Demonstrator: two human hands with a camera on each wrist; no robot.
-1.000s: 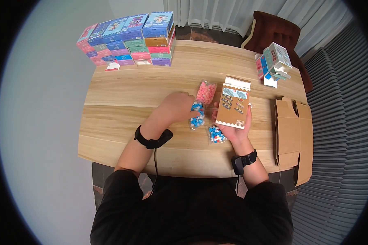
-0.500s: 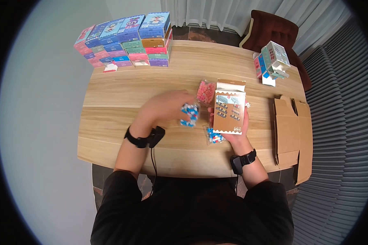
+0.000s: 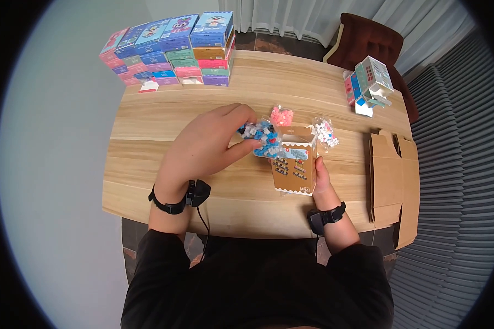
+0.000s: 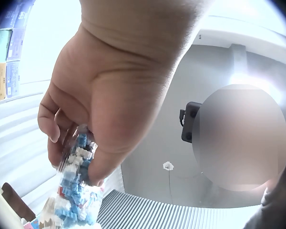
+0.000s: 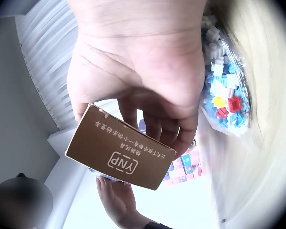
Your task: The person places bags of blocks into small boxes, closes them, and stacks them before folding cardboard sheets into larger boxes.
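My left hand (image 3: pixel 208 140) pinches a clear bag of blue and white toy bricks (image 3: pixel 267 143) between thumb and fingers. In the left wrist view that bag (image 4: pixel 76 186) hangs below the thumb. The bag is right at the open top of a small brown cardboard box (image 3: pixel 293 172), overlapping its edge in the head view. My right hand (image 3: pixel 323 178) grips this box from the side, tilted, its lid flap raised. The right wrist view shows the bottom of the box (image 5: pixel 121 148) with white lettering. Under that hand, another bag of blue and white bricks (image 5: pixel 226 90) lies on the table.
A bag of pink bricks (image 3: pixel 281 116) and one of white and pink bricks (image 3: pixel 326 133) lie just beyond the box. Stacked colourful boxes (image 3: pixel 173 52) stand at the back left. More boxes (image 3: pixel 368 85) sit at the back right, and flattened cardboard (image 3: pixel 392 186) lies along the right edge.
My left hand has lifted the blue and white bag off the table and brought it to the box's opening. The right hand has tilted the box and drawn it nearer and leftward.
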